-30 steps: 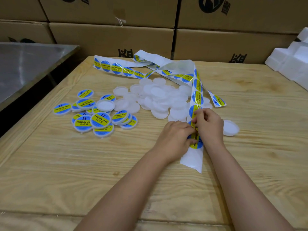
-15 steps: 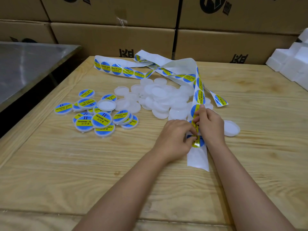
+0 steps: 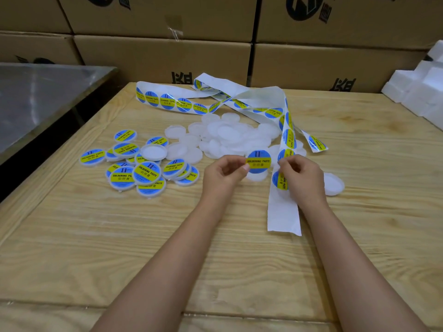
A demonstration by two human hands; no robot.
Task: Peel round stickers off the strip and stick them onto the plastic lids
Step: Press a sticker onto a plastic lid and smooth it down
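Sticker (image 3: 259,161): peeled free of strip (image 3: 282,212); on backing half a second ago. Pinched at edge by left hand (image 3: 224,172), held over plain lids (image 3: 227,135). Right hand (image 3: 300,174) grips strip, tail lying on desk (image 3: 96,236). Next, likely: press onto lid.

Your right hand (image 3: 300,178) hides part of the strip (image 3: 284,212) — one sticker (image 3: 278,180) there shows only half. The foam blocks (image 3: 422,92) and cardboard boxes (image 3: 163,58) are cut off at the edges.

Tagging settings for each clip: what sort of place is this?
Likely a warehouse packing room: stacked cardboard cartons behind the wooden worktable, white foam blocks at the right, a batch of labelled lids.
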